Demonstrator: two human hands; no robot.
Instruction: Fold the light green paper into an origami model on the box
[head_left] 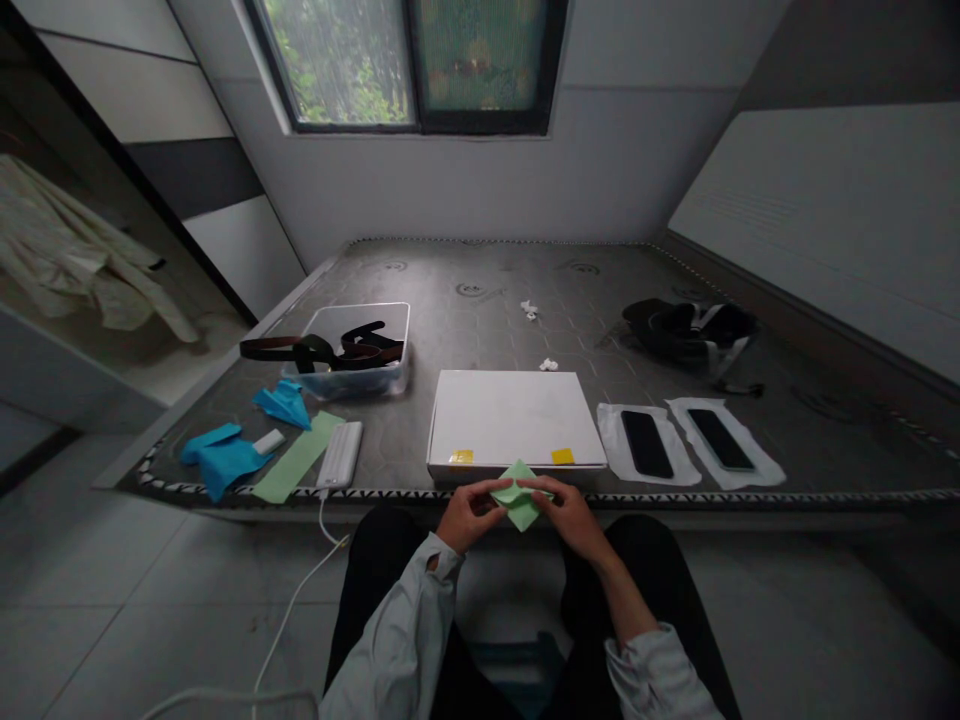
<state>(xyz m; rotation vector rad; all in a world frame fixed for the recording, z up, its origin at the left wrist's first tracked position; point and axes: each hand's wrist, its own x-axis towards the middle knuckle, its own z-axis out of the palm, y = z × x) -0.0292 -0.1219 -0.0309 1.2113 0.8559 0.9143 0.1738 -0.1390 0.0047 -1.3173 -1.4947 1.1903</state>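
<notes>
Folded green paper (523, 513) partly hidden by hands (466, 515) (574, 516), window (337, 65) cropped; jacket (79, 245) cropped

1 head-worn view, facing forward and down; hands (469, 515) close below, window (341, 65) far.

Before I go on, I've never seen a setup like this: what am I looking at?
There is no machine here, just a person's two bare hands. The one picture comes from a camera worn on the head, looking forward and down. The left hand and right hand together hold a folded green paper at the near edge of a grey surface. Just beyond is a white box. To its left lie a white device, a green strip, blue paper and a clear tub of straps; to its right, two phones on white sheets.
</notes>
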